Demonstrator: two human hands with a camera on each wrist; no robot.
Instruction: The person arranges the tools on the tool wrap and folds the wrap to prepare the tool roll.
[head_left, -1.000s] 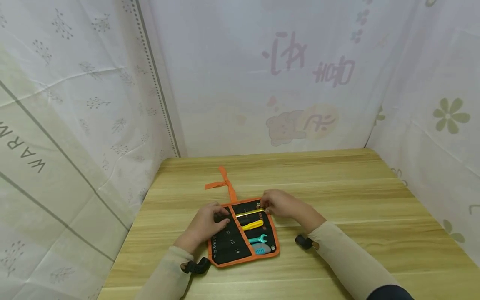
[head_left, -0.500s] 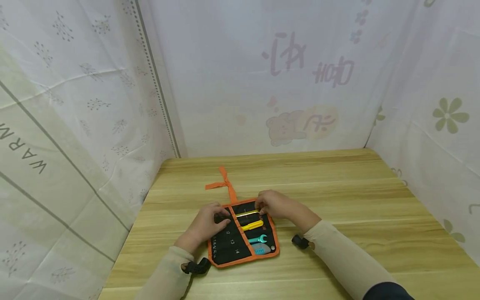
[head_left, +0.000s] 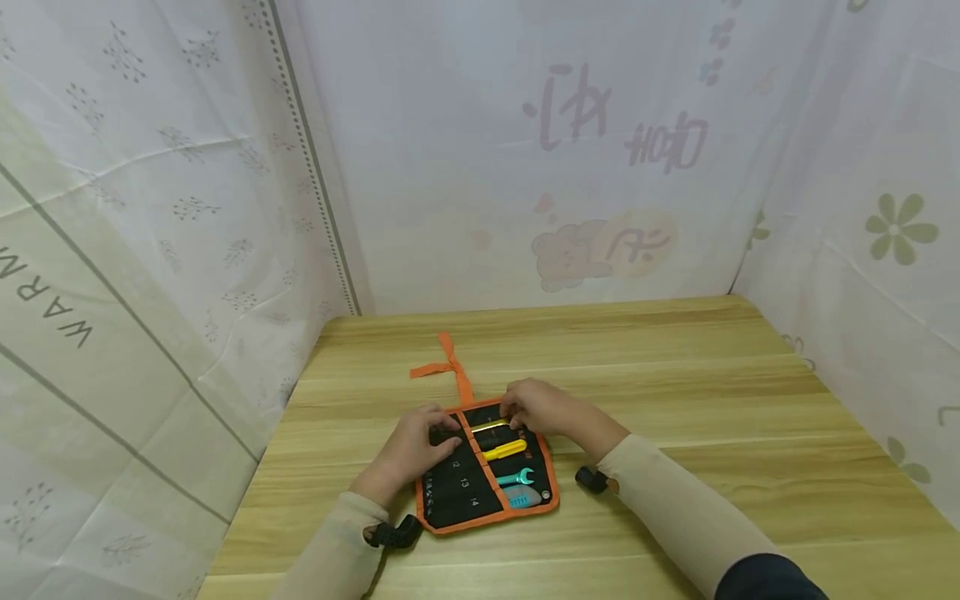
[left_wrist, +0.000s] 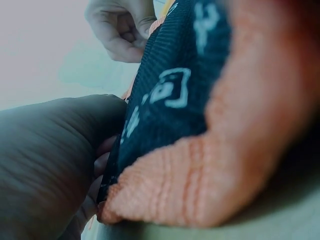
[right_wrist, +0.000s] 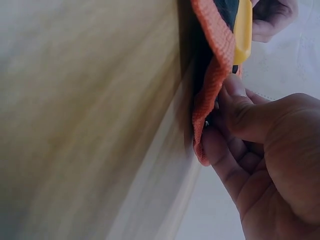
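Note:
A black tool roll with orange edging lies spread on the table, its pockets printed with numbers. My right hand pinches the end of a slim yellow tool, whose other end is inside the top pocket; the tool's kind is unclear. Fingers of my left hand rest on the left part of the roll, with thumb and fingertips apart. From lower pockets stick out a yellow handle, a teal open-end wrench and a grey-and-blue piece. In the right wrist view, the thumb and fingers meet beside the orange edge.
An orange tie strap extends from the roll's far edge across the wooden table. Patterned white cloth hangs behind and on both sides. Dark wrist cameras sit on both sleeves.
My right hand has moved left with the slim yellow tool, and less of the tool shows outside the pocket. The left hand and the roll have stayed in place.

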